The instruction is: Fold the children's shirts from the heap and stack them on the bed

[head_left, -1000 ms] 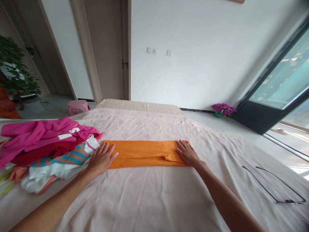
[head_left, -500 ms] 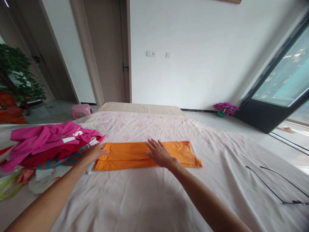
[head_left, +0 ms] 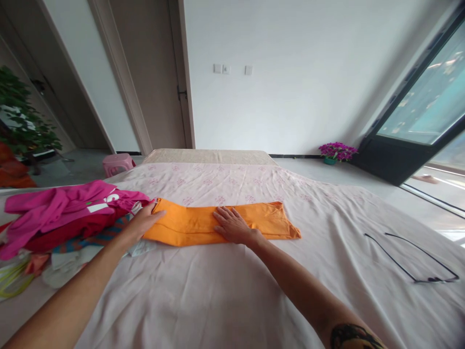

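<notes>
An orange garment (head_left: 254,220), folded into a long strip, lies across the pale pink bed sheet (head_left: 225,291). My right hand (head_left: 232,227) lies flat on the middle of the strip, fingers stretched out, holding nothing. My left hand (head_left: 142,221) is at the strip's left end, where its fingers close on the edge and the corner is lifted a little off the sheet. That end lies right beside a pile of clothes (head_left: 61,218) with a magenta top uppermost.
A thin black wire hanger (head_left: 412,259) lies on the sheet at the right. Beyond the bed are a pink stool (head_left: 118,162), a leafy plant (head_left: 22,121), a pot of purple flowers (head_left: 336,151), a door and a large window on the right.
My right hand has slid from the garment's right end to its middle. My left hand has moved from flat on the left end to gripping that edge, which now rises slightly.
</notes>
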Tool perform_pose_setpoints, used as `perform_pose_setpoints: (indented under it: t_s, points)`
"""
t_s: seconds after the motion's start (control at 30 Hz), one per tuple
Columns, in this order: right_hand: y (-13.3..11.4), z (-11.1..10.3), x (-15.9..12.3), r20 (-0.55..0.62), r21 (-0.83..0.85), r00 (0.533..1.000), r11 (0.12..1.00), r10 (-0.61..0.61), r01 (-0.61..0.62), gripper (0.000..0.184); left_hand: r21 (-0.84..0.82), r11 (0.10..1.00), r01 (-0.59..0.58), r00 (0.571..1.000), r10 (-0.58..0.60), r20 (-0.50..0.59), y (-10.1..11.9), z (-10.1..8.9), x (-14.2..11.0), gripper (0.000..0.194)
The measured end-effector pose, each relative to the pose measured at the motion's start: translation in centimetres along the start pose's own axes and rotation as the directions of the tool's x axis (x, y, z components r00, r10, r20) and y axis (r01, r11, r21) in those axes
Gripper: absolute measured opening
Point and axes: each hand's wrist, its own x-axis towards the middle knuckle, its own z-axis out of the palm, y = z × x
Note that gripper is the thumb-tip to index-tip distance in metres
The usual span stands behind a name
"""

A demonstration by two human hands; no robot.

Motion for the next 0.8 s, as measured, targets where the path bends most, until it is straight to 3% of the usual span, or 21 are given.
perform_pose_setpoints:
  t_s: [0.1,0.17,0.23,0.33,0.4,0.47,0.63,0.8]
  points:
    - [1.0,-1.2,-0.6,-0.06,0.198,0.998,0.98,-0.005,0.016,0.044,-0.213,0.977,0.031,0.989,0.002,0.149,2.7,0.9,-0.4,0.046]
    - [2.2,-1.7,-1.2,-0.164,0.391,0.982,0.92,0.093,-0.022,0.04,-0.274,0.961,0.027,0.975,0.034,0.217,4.6,2.2,-0.7,0.048]
    - [3.6,-1.7,-1.6,-0.235,0.606,0.929,0.79,0.286,-0.09,0.039,-0.306,0.952,0.004,0.961,0.081,0.266,6.2,4.3,-0.9,0.046]
    - [5.4,-1.1,-1.9,-0.197,0.854,0.808,0.502,0.555,-0.136,0.036,-0.258,0.965,-0.048,0.951,0.123,0.284,7.6,8.5,-1.1,0.033]
    - [5.9,-0.6,-2.0,-0.152,0.934,0.748,0.342,0.646,-0.106,0.036,-0.193,0.978,-0.08,0.955,0.131,0.265,7.8,11.5,-1.0,0.025]
    - [6.0,-0.5,-2.2,-0.123,0.963,0.728,0.259,0.675,-0.077,0.037,-0.138,0.985,-0.104,0.96,0.136,0.243,7.7,14.3,-1.0,0.02]
    - [5.6,-0.7,-2.6,-0.139,0.953,0.736,0.291,0.662,-0.081,0.042,-0.017,0.988,-0.154,0.967,0.154,0.203,7.0,19.4,-0.8,0.02]
    - [5.8,-0.4,-2.5,-0.162,0.953,0.747,0.299,0.645,-0.052,0.043,0.009,0.976,-0.217,0.946,0.208,0.25,6.5,21.4,-1.2,0.036]
